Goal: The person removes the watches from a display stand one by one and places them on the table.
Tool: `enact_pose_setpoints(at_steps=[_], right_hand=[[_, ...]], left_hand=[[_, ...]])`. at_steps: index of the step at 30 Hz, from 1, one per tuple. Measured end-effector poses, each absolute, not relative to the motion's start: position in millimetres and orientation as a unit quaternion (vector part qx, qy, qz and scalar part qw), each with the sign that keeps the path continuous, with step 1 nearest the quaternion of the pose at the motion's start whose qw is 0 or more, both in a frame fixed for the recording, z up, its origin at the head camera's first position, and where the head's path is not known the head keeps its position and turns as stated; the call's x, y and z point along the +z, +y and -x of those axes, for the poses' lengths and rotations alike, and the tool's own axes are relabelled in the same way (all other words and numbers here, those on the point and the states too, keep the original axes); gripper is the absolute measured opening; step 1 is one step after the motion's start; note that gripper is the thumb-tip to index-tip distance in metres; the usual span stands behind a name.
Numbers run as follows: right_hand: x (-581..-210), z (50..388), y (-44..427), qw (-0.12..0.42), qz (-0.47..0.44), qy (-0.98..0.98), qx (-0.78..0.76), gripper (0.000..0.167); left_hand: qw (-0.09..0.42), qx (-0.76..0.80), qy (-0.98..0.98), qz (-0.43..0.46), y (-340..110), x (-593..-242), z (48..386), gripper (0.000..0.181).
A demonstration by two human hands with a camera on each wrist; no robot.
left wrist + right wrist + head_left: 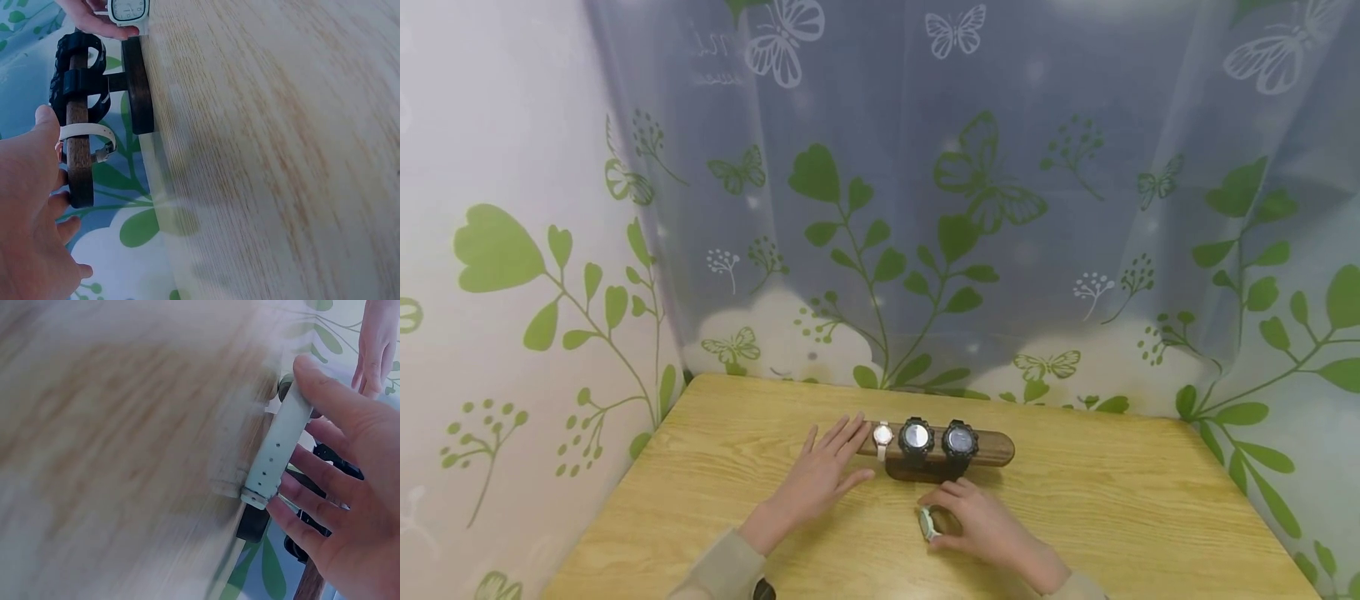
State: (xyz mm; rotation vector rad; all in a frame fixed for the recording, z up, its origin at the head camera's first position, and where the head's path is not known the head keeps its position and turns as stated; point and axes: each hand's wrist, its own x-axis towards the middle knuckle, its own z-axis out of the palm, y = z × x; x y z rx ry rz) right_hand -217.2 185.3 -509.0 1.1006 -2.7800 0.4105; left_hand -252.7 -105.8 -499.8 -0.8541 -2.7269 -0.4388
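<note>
A dark wooden watch stand [996, 448] bears a small watch with a white strap [883, 435] and two black watches, one in the middle [916, 436] and one to the right [959, 440]. My left hand [820, 477] lies by the stand's left end, fingers extended beside the bar; whether they touch it is unclear. In front of the stand, my right hand [981, 521] pinches a pale green wristwatch [927, 523] between thumb and fingers. Its strap [278, 447] is closed into a loop in the right wrist view, and its squarish dial [129, 9] shows in the left wrist view.
All of this is on a light wood-grain table [700, 467]. Behind it and at both sides hangs a curtain [895, 125] with leaf and butterfly prints, reaching down to the table's back edge. A dark round object [764, 590] shows by the left sleeve.
</note>
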Motion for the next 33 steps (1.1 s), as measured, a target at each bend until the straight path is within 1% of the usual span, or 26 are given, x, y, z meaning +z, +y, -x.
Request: enact_pose_setpoints(at_steps=[2,5,9,12,17,22,28,33], right_hand=[[-506.7,216.5,185.9,0.064,-0.367,-0.916,0.148,0.055],[-502.6,216.2,187.6,0.081,-0.372,-0.907,0.182,0.048],[-498.8,218.1,191.4,0.144,-0.378,-0.886,0.228,0.036],[-497.4,220.4,194.6,0.198,-0.383,-0.868,0.247,0.035],[-491.7,223.2,200.9,0.262,-0.388,-0.842,0.267,0.041],[-482.1,226.8,207.6,0.302,-0.385,-0.829,0.268,0.046],[-471.1,239.2,214.9,0.321,-0.370,-0.838,0.240,0.054],[-467.1,252.1,221.5,0.307,-0.354,-0.857,0.216,0.069]], left_hand=[[0.127,-0.151,-0.935,0.294,-105.8,-500.3,253.7,0.071],[0.129,-0.154,-0.934,0.296,-105.8,-500.8,254.6,0.071],[0.129,-0.153,-0.933,0.298,-105.9,-500.7,255.2,0.071],[0.128,-0.148,-0.935,0.297,-106.2,-500.5,255.3,0.071],[0.131,-0.143,-0.935,0.296,-106.7,-500.6,255.4,0.071],[0.127,-0.141,-0.937,0.294,-106.5,-499.5,254.6,0.071],[0.124,-0.143,-0.937,0.292,-106.8,-501.0,254.1,0.071],[0.125,-0.146,-0.936,0.294,-106.5,-501.1,253.8,0.071]])
